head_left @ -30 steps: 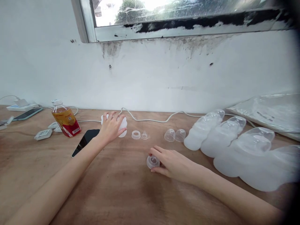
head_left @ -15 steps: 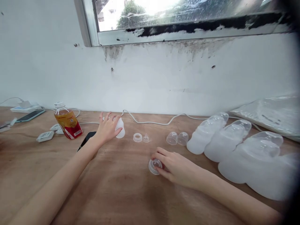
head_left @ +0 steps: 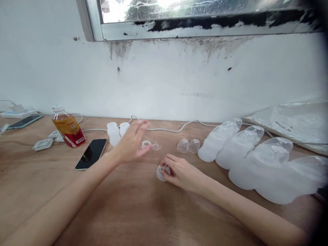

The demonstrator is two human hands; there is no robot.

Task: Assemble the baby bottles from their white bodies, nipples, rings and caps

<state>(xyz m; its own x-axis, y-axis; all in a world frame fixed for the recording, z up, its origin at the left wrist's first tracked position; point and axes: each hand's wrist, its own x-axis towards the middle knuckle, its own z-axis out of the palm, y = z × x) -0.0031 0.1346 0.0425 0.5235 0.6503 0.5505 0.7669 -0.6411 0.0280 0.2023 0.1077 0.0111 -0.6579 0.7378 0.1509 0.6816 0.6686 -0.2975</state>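
My right hand (head_left: 179, 172) pinches a clear bottle nipple set in a collar (head_left: 159, 175), low on the wooden table. Open and slightly blurred, my left hand (head_left: 132, 141) hovers with fingers spread, holding nothing. Just past its fingertips lie a loose collar ring (head_left: 144, 145) and a clear nipple (head_left: 155, 147). Two frosted white bottles (head_left: 113, 134) stand behind the left hand, the farther one partly covered by it. Beyond my right hand, two clear dome caps (head_left: 182, 146) sit side by side.
Several frosted bottles with clear caps (head_left: 271, 171) crowd the right side. A plastic-wrapped bundle (head_left: 289, 119) lies behind them. To the left are a black-screened phone (head_left: 91, 154), a drink bottle (head_left: 69, 128) and small white boxes (head_left: 43, 144). A white cable (head_left: 169, 130) runs along the wall.
My left hand has come off the frosted bottle and moved right, towards the loose ring and nipple. My right hand keeps its pinch on the collared nipple. The view has shifted slightly.
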